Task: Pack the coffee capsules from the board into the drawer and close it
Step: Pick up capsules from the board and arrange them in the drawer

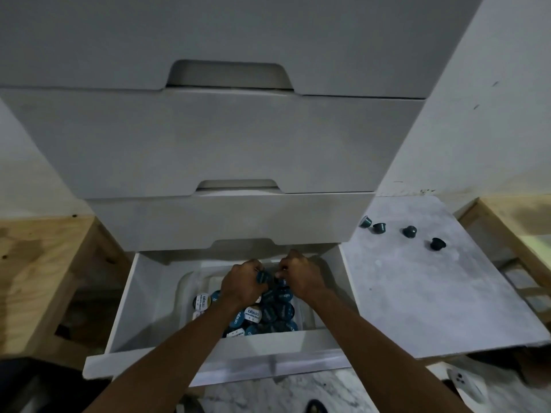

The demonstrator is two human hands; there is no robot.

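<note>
White drawer stack, bottom drawer (125,308) open: left hand (243,283) pinching one capsule (263,276), right hand (301,275) curled, contents unclear, four capsules (379,227) on board (432,293) (light, rigid, slick; grip by sides).

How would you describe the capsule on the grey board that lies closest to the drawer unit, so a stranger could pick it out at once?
Start at the white drawer unit and look right to the grey marbled board beside it. Four dark teal capsules sit loose along its far end. The one meant is the leftmost, nearest the unit; it lies tipped on its side, next to a second capsule.
</note>
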